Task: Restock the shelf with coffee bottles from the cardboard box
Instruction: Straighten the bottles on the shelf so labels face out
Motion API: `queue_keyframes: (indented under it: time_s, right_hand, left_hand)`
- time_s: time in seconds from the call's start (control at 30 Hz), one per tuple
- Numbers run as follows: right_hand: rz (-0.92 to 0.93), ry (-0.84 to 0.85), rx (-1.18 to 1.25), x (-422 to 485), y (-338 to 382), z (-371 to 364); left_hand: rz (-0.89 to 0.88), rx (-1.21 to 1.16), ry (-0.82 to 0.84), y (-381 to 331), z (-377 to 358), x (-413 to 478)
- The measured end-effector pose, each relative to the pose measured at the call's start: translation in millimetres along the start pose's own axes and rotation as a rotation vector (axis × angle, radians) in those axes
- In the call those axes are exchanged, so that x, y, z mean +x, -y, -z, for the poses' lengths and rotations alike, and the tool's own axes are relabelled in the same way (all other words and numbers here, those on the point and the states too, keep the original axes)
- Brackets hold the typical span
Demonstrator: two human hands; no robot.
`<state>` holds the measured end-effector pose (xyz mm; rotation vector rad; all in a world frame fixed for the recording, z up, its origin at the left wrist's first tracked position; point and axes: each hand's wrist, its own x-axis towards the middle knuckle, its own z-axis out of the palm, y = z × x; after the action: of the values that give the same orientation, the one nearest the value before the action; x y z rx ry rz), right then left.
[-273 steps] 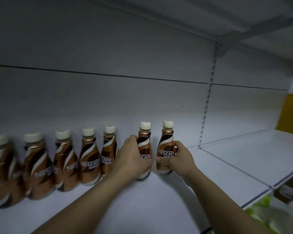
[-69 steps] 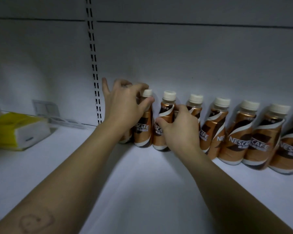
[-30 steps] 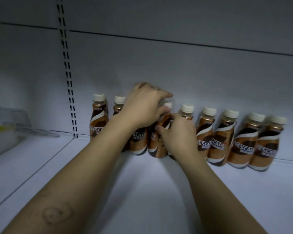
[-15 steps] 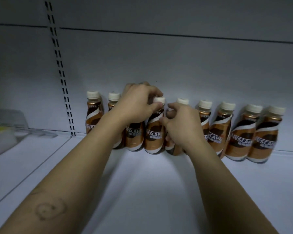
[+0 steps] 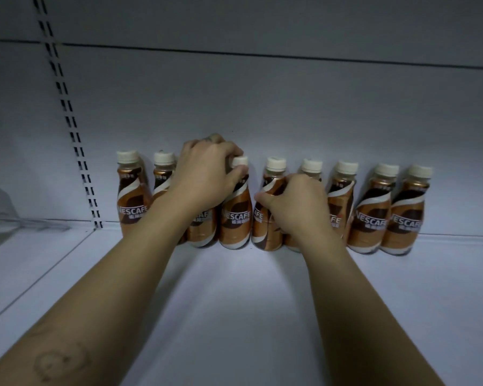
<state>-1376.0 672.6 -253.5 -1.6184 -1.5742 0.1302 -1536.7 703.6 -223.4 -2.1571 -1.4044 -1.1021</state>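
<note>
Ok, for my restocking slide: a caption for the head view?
Left hand and right hand grip neighbouring Nescafé coffee bottles in a row standing along the back of a white shelf.

Shifted rightward: two coffee bottles (image 5: 130, 196) now left of the left hand (image 5: 207, 176). Lowered the right hand (image 5: 296, 207) from neck to body of its bottle (image 5: 265, 227), uncovering the cap (image 5: 275, 164).
</note>
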Motion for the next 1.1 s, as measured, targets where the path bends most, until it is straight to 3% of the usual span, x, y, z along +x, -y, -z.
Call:
queue_keyframes:
  time_s: [0.1, 0.43, 0.57, 0.73, 0.83, 0.93, 1.1]
  right_hand:
    - [-0.006, -0.016, 0.054, 2.0, -3.1, -5.3]
    - [-0.053, 0.246, 0.366, 10.2, -9.3, 6.3]
    - [0.024, 0.302, 0.254, 8.1, -8.1, 14.8]
    - [0.068, 0.204, 0.03, 6.4, -5.2, 18.2]
    - [0.063, 0.186, 0.036, 5.2, -3.4, 15.4]
    - [0.048, 0.16, 0.093, 4.4, -1.5, 14.2]
    - [0.063, 0.162, 0.048, 3.8, 0.9, 16.4]
  left_hand:
    - [0.012, -0.056, 0.005, -2.1, -0.3, -1.5]
    - [-0.004, -0.033, -0.009, -0.4, -1.4, -5.6]
    - [0.034, -0.032, -0.017, -3.7, -1.1, -6.8]
    - [-0.025, -0.009, 0.034, -15.8, 6.2, 1.6]
    - [-0.138, -0.132, 0.141, -32.3, 8.2, 15.4]
    - [-0.127, -0.155, 0.302, -43.7, 0.9, 25.9]
    - [-0.04, -0.218, 0.291, -42.5, -4.7, 33.7]
